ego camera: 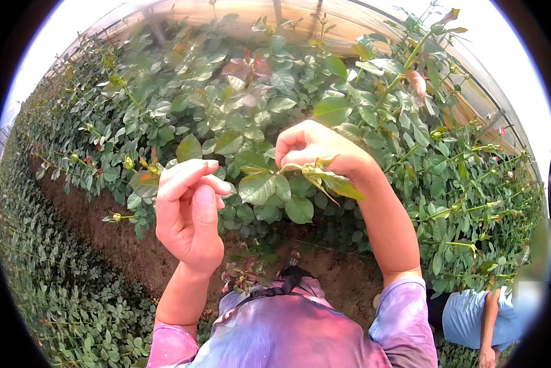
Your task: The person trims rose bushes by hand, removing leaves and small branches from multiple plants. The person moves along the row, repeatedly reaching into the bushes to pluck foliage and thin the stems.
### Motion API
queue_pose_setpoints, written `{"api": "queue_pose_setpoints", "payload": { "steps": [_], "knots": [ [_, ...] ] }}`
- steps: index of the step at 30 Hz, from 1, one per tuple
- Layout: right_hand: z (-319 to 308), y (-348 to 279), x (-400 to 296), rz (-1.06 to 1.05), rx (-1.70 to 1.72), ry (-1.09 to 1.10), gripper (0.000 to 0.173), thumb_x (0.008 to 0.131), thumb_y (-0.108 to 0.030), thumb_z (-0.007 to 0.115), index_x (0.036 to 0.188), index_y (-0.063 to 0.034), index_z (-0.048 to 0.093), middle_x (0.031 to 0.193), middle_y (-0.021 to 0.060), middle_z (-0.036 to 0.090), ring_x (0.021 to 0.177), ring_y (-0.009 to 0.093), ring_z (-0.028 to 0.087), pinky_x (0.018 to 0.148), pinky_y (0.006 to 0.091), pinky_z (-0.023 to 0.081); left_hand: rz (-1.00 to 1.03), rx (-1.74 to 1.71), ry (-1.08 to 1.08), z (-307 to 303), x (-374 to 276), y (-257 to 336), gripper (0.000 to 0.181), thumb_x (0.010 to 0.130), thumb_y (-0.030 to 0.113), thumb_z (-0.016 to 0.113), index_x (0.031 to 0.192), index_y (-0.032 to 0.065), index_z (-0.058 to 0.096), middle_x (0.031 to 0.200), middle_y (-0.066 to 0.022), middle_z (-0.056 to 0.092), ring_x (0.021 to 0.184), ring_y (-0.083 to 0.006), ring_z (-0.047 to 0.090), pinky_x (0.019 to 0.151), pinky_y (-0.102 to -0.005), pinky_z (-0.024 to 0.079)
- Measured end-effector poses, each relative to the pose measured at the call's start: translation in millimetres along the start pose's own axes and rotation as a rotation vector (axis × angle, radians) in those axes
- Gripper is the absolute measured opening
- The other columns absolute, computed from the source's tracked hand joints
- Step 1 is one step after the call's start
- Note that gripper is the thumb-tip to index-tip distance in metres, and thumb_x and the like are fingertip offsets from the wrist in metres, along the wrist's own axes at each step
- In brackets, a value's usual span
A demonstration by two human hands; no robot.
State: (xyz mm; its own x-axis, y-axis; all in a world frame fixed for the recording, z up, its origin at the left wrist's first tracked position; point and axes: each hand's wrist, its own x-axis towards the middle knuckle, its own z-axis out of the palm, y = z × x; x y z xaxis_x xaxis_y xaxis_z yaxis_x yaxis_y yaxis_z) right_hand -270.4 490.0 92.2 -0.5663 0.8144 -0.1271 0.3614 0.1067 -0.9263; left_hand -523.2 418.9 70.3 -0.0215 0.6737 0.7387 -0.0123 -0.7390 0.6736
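Observation:
Before me stand dense rose bushes point(220, 115) with green and reddish leaves. My left hand point(190, 211) is raised at the left of the near foliage, its fingers curled and thumb bent in; whether anything thin is between them cannot be told. To the right, my right hand point(307, 147) has its fingers closed on a rose stem, though the grip itself is partly hidden. A budded stem tip point(314, 174) with narrow leaves projects beside that hand's wrist. Broad rose leaves point(259, 186) hang between the two hands. Beyond my left fingertips is a green rose bud point(128, 162).
A person in a light blue shirt point(473, 317) is at the lower right. A soil path point(133, 257) runs beneath me, with another plant row point(87, 317) at the left. Behind the bushes are plastic sheeting point(238, 23) and posts. A thin line crosses low near the soil.

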Motion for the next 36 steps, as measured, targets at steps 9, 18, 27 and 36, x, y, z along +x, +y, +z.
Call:
{"api": "queue_pose_setpoints", "payload": {
  "steps": [9,18,27,36],
  "knots": [
    [100.0,-29.7,14.8,0.091,-0.035,0.317,0.014,0.084,-0.014,0.064,0.085,-0.0007,0.068,0.079,-0.0012,0.064,0.075,0.007,0.056,0.068,0.0259,0.045,0.117,0.375,-0.616,-58.1,16.8,-9.7,0.019,0.087,0.005,0.076,0.102,-0.0016,0.067,0.095,-0.0132,0.066,0.069,-0.0211,0.064,0.062,-0.0343,0.051],
    [190.5,-28.8,-29.9,-0.243,0.453,1.070,0.010,0.096,-0.011,0.069,0.098,-0.0017,0.068,0.080,-0.0045,0.062,0.062,0.001,0.046,0.054,0.0185,0.035,-0.471,-0.079,-0.831,-96.7,-3.1,-24.7,0.007,0.097,0.002,0.061,0.104,-0.0008,0.062,0.087,-0.0006,0.066,0.076,-0.0052,0.061,0.068,-0.0218,0.050],
    [277.8,51.2,-134.3,-0.117,0.624,0.857,0.027,0.099,-0.025,0.072,0.098,0.0007,0.066,0.084,0.0055,0.064,0.060,0.008,0.054,0.055,0.0229,0.043,-1.400,-1.060,-0.465,-61.8,-31.1,-21.6,0.020,0.105,0.025,0.053,0.106,0.0050,0.058,0.089,-0.0070,0.067,0.051,-0.0142,0.057,0.039,-0.0243,0.036],
    [237.4,-8.1,-53.4,-0.588,0.282,0.538,0.044,0.107,-0.035,0.055,0.120,0.0070,0.063,0.107,0.0206,0.065,0.078,0.022,0.068,0.067,0.0328,0.058,-0.078,0.056,-0.002,-122.4,-7.2,12.8,0.021,0.106,0.008,0.052,0.126,-0.0001,0.051,0.125,-0.0180,0.063,0.086,-0.0129,0.065,0.065,-0.0246,0.055]
  ]
}}
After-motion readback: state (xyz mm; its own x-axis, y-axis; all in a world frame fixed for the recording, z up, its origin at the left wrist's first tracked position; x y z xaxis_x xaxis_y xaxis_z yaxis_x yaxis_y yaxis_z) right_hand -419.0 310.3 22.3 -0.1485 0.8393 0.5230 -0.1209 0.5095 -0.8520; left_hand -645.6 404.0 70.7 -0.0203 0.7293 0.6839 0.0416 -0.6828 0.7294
